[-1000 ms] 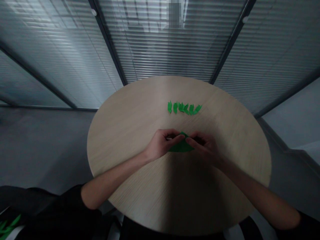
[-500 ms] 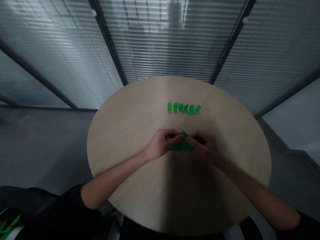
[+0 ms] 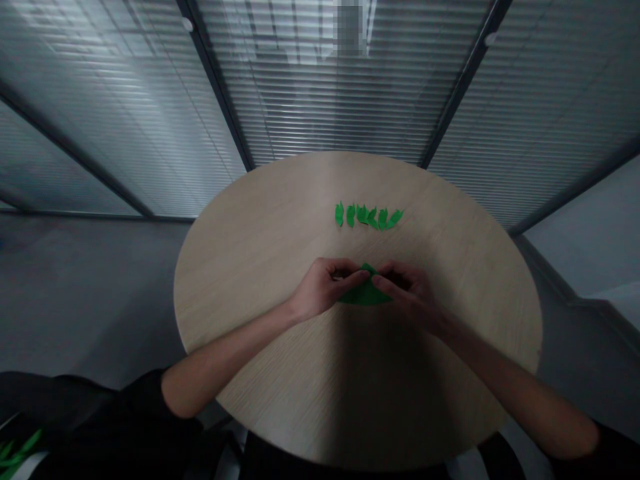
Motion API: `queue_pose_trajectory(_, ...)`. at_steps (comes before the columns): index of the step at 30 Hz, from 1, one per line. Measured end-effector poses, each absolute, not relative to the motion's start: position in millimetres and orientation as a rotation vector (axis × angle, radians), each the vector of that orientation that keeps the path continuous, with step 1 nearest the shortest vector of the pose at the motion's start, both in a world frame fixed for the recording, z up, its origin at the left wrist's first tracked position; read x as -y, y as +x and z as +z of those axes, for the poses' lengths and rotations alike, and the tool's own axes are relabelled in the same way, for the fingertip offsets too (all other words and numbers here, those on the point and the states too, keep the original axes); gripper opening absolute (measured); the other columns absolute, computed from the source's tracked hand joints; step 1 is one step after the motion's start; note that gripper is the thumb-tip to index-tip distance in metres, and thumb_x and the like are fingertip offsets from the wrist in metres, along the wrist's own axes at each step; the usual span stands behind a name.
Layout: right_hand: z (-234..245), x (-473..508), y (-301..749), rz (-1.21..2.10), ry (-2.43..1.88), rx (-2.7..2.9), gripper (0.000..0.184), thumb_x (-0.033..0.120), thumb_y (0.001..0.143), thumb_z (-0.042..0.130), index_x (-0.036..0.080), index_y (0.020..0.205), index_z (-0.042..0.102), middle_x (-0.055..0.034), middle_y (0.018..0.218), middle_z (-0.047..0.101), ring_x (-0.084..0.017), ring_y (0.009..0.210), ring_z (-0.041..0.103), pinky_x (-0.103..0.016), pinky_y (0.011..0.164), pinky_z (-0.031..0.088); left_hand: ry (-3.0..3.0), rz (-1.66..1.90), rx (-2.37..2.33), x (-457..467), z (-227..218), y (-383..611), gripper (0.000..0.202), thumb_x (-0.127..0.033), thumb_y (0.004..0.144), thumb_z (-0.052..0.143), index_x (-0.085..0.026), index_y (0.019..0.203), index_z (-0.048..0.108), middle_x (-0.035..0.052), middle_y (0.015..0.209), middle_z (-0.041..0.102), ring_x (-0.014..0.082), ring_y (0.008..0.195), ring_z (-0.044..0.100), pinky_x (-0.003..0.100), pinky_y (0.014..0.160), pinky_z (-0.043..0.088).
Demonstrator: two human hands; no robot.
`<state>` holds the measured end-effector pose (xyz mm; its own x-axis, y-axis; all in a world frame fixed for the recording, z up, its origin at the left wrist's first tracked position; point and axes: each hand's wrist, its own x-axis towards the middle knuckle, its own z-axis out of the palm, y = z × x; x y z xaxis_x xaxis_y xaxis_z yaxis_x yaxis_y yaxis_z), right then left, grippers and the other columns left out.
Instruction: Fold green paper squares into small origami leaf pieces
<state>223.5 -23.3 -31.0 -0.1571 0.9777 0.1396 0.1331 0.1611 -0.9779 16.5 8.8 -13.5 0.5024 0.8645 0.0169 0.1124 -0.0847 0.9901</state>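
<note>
A green sheet of paper, roughly triangular in outline, is held between my two hands over the middle of the table. My left hand grips its left side, with the thumb reaching toward the top corner. On the other side, my right hand pinches the paper, its thumb near the same corner. Both thumb tips almost meet, and the fingers behind the paper are partly hidden. Beyond the hands, several small folded green paper pieces lie in a row.
The round wooden table stands against glass panels with blinds. A dark shadow falls across its near side. At the lower left, green leaf-like strips show beside a white rim.
Both hands stay almost in place around the paper. Its lower edge sits very slightly lower than before.
</note>
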Motion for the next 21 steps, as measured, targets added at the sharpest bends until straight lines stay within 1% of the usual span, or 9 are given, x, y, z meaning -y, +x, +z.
queue_pose_trajectory(3, -29.0, 23.1, 223.5, 1.126, -1.141, 1.504, 0.031, 0.052, 0.086, 0.077, 0.022, 0.083, 0.071, -0.0021, 0.076, 0.068, -0.016, 0.068, 0.064, -0.027, 0.06, 0.055, 1.552, 0.785, -0.881, -8.5, -12.9, 15.9, 0.035, -0.047, 0.089, 0.069, -0.012, 0.083, 0.073, 0.0013, 0.069, 0.06, 0.0109, 0.061, 0.05, 0.022, 0.052, 0.036)
queue_pose_trajectory(7, -28.7, 22.0, 225.2, 1.102, -1.158, 1.513, 0.028, 0.049, 0.087, 0.075, 0.021, 0.083, 0.071, -0.0008, 0.073, 0.065, -0.015, 0.065, 0.06, -0.025, 0.057, 0.051, 1.554, 0.794, -0.883, -9.6, -14.2, 15.6, 0.036, -0.047, 0.089, 0.07, -0.012, 0.082, 0.073, 0.0015, 0.069, 0.061, 0.011, 0.061, 0.05, 0.022, 0.052, 0.036)
queue_pose_trajectory(11, -31.7, 21.1, 229.0, 1.093, -1.174, 1.491, 0.027, 0.047, 0.086, 0.075, 0.021, 0.08, 0.071, 0.0004, 0.068, 0.063, -0.014, 0.061, 0.06, -0.024, 0.053, 0.049, 1.549, 0.812, -0.891, -11.2, -14.7, 15.2, 0.033, -0.045, 0.09, 0.07, -0.013, 0.081, 0.072, -0.001, 0.065, 0.056, 0.0095, 0.057, 0.044, 0.022, 0.051, 0.031)
queue_pose_trajectory(17, -33.8, 20.8, 231.9, 1.125, -1.229, 1.447, 0.031, 0.049, 0.086, 0.076, 0.02, 0.076, 0.071, 0.0013, 0.061, 0.06, -0.013, 0.053, 0.056, -0.023, 0.047, 0.044, 1.543, 0.842, -0.934, -13.1, -14.3, 14.0, 0.036, -0.048, 0.09, 0.07, -0.014, 0.079, 0.072, -0.0029, 0.061, 0.051, 0.0089, 0.055, 0.038, 0.022, 0.049, 0.027)
queue_pose_trajectory(21, -32.2, 20.3, 231.6, 1.121, -1.233, 1.431, 0.031, 0.048, 0.084, 0.077, 0.02, 0.075, 0.071, 0.0013, 0.06, 0.06, -0.012, 0.051, 0.055, -0.023, 0.046, 0.043, 1.533, 0.851, -0.932, -13.8, -13.1, 13.9, 0.035, -0.048, 0.09, 0.072, -0.014, 0.08, 0.073, -0.0025, 0.062, 0.054, 0.0089, 0.055, 0.042, 0.022, 0.05, 0.03)
